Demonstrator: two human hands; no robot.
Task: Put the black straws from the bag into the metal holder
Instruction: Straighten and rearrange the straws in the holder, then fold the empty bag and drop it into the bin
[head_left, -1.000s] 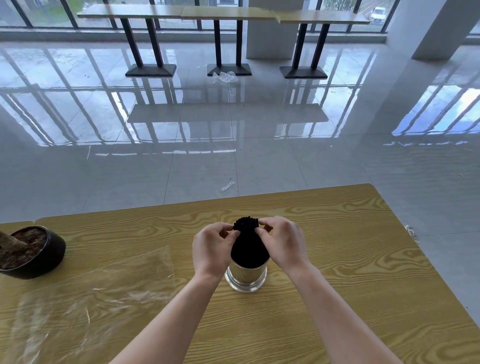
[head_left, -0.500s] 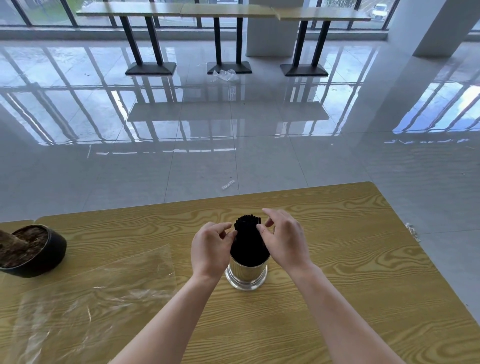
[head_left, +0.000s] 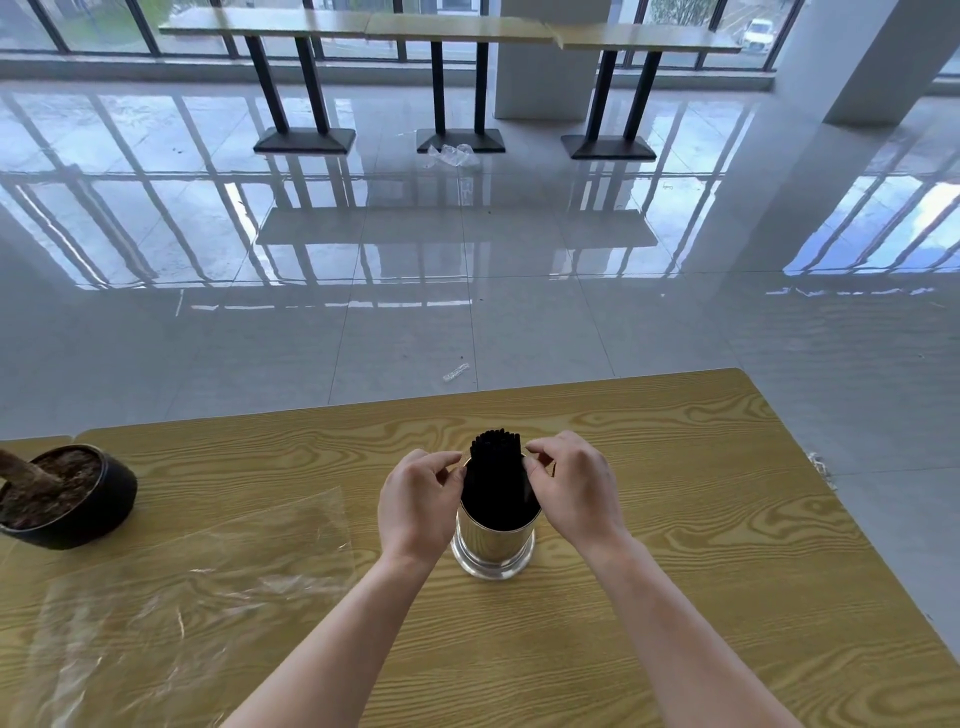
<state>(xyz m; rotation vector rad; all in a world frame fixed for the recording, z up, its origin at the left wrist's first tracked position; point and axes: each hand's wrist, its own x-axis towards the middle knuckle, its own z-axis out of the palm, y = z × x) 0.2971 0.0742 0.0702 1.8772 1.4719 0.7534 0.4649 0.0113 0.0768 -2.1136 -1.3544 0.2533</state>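
Plant pot (head_left: 67, 496): dark bowl of soil at the far left edge of the desk (head_left: 701, 545), well apart from the work.
Bag (head_left: 171, 592): clear plastic, lying flat and crumpled on the desk left of centre; it looks empty, no straws visible inside it.
Left hand (head_left: 418, 501): curled beside the left flank of the bundle, fingertips touching or nearly touching the straws just above the holder's rim; a light pinch, not a full clasp.
Black straws (head_left: 496, 480): one tight bundle standing upright in the holder, upper ends packed together and rising above the rim, between the two hands.
Metal holder (head_left: 493, 545): shiny cylinder standing upright on the desk near its middle, with a wider foot; straws fill its mouth.
Right hand (head_left: 571, 488): arched at the right flank of the bundle, thumb and forefinger tips at the straws near the rim; whether it presses them or merely brushes them I cannot tell.
Step in hand: by my reading, the transfer is done and this is the tidying, squaring the bundle so it sits settled.
Next move: likely calls for letting go gently, both hands lifting away sideways without dragging straws up or tipping the holder.
Risk: the holder is narrow and the bundle tall, so a careless nudge might topple it.
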